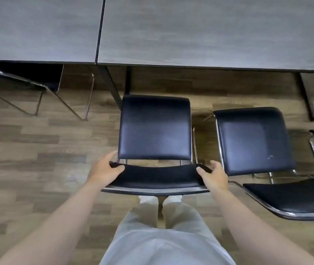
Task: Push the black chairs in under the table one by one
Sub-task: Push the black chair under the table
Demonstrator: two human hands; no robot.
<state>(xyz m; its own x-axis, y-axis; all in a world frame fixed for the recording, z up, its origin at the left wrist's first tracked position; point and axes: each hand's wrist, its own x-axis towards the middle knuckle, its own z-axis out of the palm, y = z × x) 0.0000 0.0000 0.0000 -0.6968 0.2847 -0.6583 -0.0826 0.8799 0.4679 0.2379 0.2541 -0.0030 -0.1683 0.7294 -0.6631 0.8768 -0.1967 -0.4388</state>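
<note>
**Both hands gripping middle chair backrest, push pending**

Head view: left hand and right hand are grasping the two ends of the middle chair backrest, likely for a straight, even push. Seat is sitting fully out, facing the surface edge. Second chair is standing just beside on the right, also out. Left chair is looking mostly tucked under.

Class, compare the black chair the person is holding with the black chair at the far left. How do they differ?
The held chair stands clear of the table; the left chair sits partly under it. Left hand and right hand grip the held chair's backrest; nothing touches the left chair. Both have chrome frames.
</note>
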